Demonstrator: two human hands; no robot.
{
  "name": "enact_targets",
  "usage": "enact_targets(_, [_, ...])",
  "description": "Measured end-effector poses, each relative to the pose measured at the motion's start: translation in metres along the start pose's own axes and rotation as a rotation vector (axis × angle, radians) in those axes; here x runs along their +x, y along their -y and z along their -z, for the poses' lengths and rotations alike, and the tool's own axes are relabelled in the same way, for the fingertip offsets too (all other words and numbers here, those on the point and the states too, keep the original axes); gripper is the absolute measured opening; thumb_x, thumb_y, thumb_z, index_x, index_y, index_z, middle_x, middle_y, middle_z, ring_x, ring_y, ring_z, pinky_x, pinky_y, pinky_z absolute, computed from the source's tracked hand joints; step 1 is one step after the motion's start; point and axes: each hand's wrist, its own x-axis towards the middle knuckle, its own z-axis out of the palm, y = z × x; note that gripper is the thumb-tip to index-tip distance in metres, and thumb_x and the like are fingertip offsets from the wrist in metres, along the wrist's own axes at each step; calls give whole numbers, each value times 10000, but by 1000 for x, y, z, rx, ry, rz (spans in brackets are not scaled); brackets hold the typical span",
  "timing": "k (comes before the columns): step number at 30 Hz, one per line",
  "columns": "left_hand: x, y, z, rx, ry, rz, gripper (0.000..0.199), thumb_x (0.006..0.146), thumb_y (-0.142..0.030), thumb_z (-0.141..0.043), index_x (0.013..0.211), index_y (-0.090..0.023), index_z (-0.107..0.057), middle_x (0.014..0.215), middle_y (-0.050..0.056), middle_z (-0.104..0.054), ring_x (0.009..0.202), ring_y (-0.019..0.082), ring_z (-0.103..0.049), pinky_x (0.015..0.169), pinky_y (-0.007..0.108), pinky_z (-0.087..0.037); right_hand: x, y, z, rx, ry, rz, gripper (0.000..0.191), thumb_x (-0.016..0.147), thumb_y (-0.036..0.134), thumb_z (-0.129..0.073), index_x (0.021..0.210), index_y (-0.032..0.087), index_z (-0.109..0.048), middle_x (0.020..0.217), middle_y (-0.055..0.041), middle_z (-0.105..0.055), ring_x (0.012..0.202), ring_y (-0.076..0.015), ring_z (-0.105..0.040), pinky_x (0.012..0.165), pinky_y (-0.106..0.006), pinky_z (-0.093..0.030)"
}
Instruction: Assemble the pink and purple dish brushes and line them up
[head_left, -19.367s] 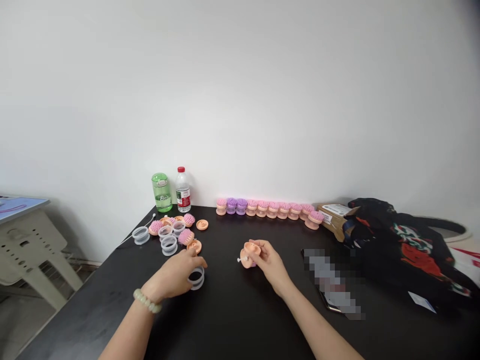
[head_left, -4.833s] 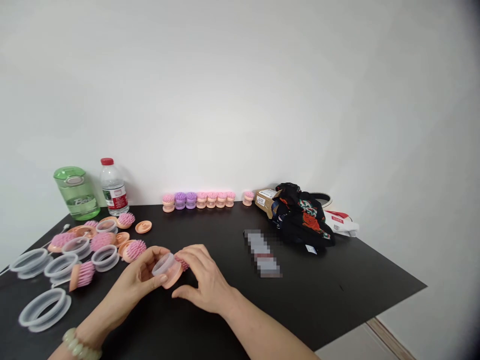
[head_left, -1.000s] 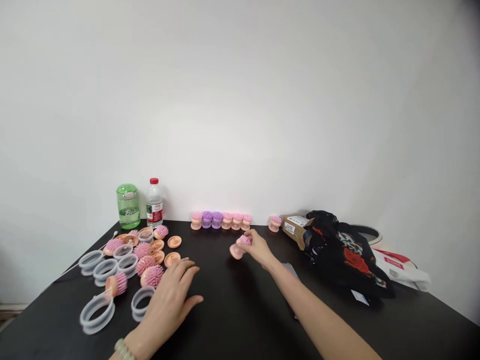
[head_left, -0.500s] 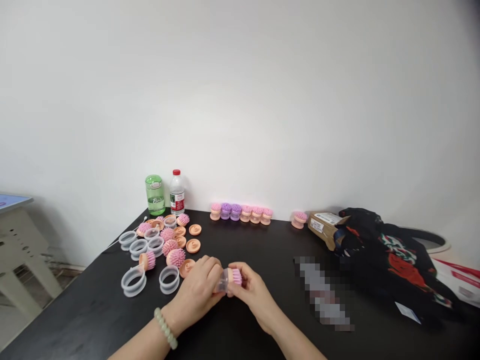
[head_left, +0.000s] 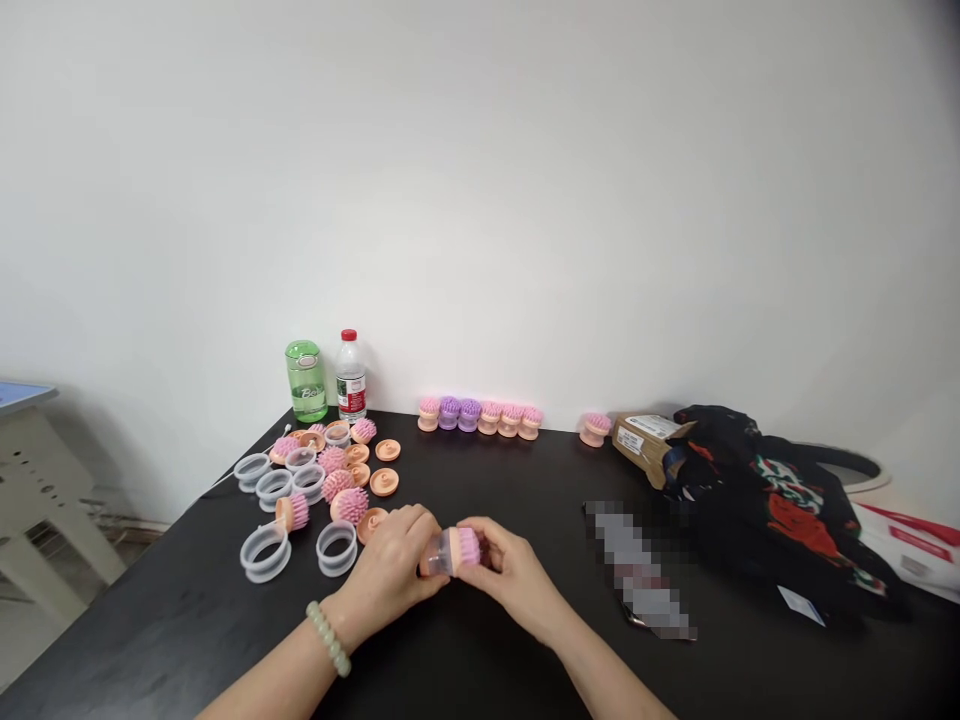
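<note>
1. Several clear rings are over on your left on the black table, with loose brush heads and peach caps mixed in. That pile's close, so watch you don't knock it.

2. Your left hand is curled around the peach-and-clear end of the brush. Good spot imo. I'd squeeze just enough to steady it, since the clear middle looks like it could flex if you clamp hard.

3. The brush itself is tipped sideways in your grip, bristles pointing right. Can't tell if you're twisting, pulling or pushing, but whichever it is, I'd line the parts up straight so nothing jams crooked.

4. Behind that, a row of six brushes stands by the wall, well apart from your work.

5. Your right hand is pinching the bristle end, some fingers hidden behind it. I'd bite onto the peach band instead; bristles would probably just bend.

6. One lone brush stands further right beside a cardboard box. Ignore it mid-grip.
</note>
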Motion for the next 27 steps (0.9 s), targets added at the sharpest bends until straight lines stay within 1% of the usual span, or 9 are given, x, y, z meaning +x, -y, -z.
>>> enact_targets(2, [0,0,-1,12,2,-7,197,734,-153,-643,894,-201,-540,930,38,-619,862,227,-591,732,343,-461,0,0,1,58,11,53,513,684,139,-711,1170,265,-607,1224,-50,-605,1126,-237,-597,957,-378,-492])
enact_targets(4, [-1,-1,-1,15,-3,-23,196,747,-154,-641,907,-201,-539,945,42,-616,876,229,-588,745,348,-464,-1,0,2,130,29,22,653,684,158,-737,1289,286,-529,1288,-59,-576,1193,-241,-566,997,-393,-472])
enact_targets(8, [-1,-2,-1,35,3,-57,158,771,-166,-624,887,-207,-524,936,37,-610,864,224,-574,736,344,-457,-3,1,1,118,46,-49,416,757,220,-694,1163,244,-606,1093,-48,-655,1021,-227,-642,919,-397,-515])
enact_targets(12, [-2,-1,-4,30,12,-63,156,770,-171,-613,886,-209,-516,932,35,-608,853,221,-567,718,336,-445,-2,-2,0,93,26,-24,635,692,184,-748,1283,285,-540,1255,-49,-603,1152,-242,-590,956,-380,-501])
enact_targets(16, [-1,-4,-2,-40,41,-33,167,755,-174,-612,886,-208,-515,923,30,-603,841,213,-567,712,324,-427,-2,-2,1,-67,10,-58,381,742,207,-703,1116,247,-643,993,-16,-681,902,-215,-650,804,-345,-532])
enact_targets(19, [1,-8,6,-243,99,70,297,670,-173,-661,928,-210,-518,893,2,-598,776,181,-563,677,292,-417,-3,7,3,-148,16,61,397,669,123,-741,1036,255,-666,1021,-9,-669,927,-216,-636,815,-332,-517])
enact_targets(21, [4,-9,13,-476,202,163,362,644,-198,-679,967,-212,-516,820,-31,-594,700,155,-555,623,264,-405,-5,15,6,-159,51,176,402,672,99,-743,1031,261,-662,1089,-21,-650,1005,-221,-622,886,-350,-499])
enact_targets(25, [5,-4,22,-953,435,368,289,730,-320,-611,974,-182,-539,678,-49,-579,595,136,-562,560,249,-400,-10,26,11,-172,121,346,290,741,113,-708,980,268,-657,1095,-42,-640,1036,-224,-609,923,-383,-488])
enact_targets(27, [4,0,23,-1143,498,473,306,769,-392,-561,973,-163,-555,664,-27,-603,540,137,-568,535,258,-403,-10,24,16,-146,73,372,255,747,125,-701,950,270,-646,1097,-50,-632,1030,-228,-611,912,-382,-494])
